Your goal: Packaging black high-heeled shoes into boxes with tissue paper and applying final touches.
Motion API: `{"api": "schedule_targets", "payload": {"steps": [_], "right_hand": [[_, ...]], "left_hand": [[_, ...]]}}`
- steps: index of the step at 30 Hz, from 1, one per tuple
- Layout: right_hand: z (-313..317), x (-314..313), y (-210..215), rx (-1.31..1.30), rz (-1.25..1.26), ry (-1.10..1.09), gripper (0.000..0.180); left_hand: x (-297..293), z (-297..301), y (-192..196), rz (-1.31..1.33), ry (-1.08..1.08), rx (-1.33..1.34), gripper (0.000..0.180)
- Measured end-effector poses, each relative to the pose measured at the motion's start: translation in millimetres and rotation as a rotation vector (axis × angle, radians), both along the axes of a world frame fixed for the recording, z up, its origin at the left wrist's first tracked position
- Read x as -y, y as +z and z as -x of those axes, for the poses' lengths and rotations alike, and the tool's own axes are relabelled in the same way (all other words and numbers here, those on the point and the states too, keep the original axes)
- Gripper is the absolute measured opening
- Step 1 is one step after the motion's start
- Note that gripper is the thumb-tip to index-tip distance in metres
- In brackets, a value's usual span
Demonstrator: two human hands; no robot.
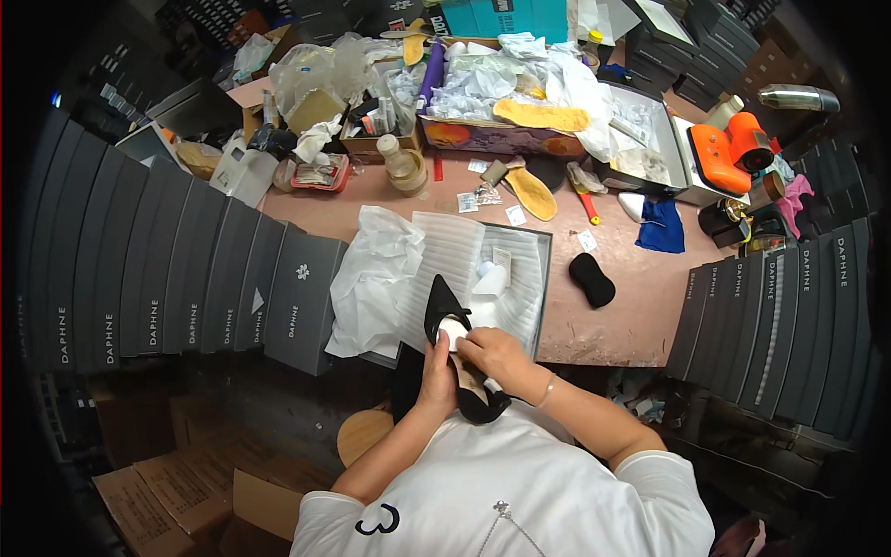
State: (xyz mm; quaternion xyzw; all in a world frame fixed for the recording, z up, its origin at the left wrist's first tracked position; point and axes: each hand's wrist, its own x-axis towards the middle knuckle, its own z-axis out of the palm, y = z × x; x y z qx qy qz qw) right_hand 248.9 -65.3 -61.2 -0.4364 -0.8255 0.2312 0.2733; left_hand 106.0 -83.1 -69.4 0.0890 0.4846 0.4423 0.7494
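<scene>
"Where's the shoe?"

"The black shoe (468,379) is held up by the near edge of the open box (545,297), its pointed toe facing away from the person. Both hands are together on it: the left hand (438,379) is wrapped along its side, and the right hand (499,358) has its fingers on the white wad (454,331) in the opening."

"Is the wad going in or coming out?"

"I can't tell; the fingers cover part of it."

"What worries you, then?"

"The upper, first. A crooked push or tug on that wad could crease the toe or stretch the edge of the opening."

"And the grip?"

"The left hand seems to do most of the steadying. If it loosens while the right one works, the shoe could twist free and drop past the front of the table (613,339), scuffing itself."

"Anything in the box?"

"The crumpled white paper (376,278) and ribbed white sheet (441,246) lie loose and close by. A low toe could catch them and drag the wrapping out of place."
</scene>
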Motion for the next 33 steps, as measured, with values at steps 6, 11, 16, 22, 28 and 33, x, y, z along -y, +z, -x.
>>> {"api": "schedule_targets", "payload": {"steps": [6,11,16,22,28,33], "right_hand": [[-22,-21,-31,-0.217,0.259,-0.190,0.040],[-42,-73,-76,0.409,-0.099,-0.422,0.036],[-52,-75,-43,0.107,0.021,-0.338,0.028],[-41,-56,-39,0.128,-0.148,-0.396,0.044],[-42,-69,-108,0.490,0.219,-0.240,0.071],[-37,-45,-89,0.574,0.047,-0.172,0.044]], "left_hand": [[0,2,2,0.083,0.018,-0.036,0.041],[-14,9,3,0.147,-0.065,0.066,0.034],[-21,14,-5,0.136,0.008,0.048,0.051],[-27,9,-4,0.189,-0.001,0.168,0.052],[-22,13,-16,0.294,0.131,0.627,0.053],[-25,17,-16,0.319,0.139,0.756,0.057]]}}
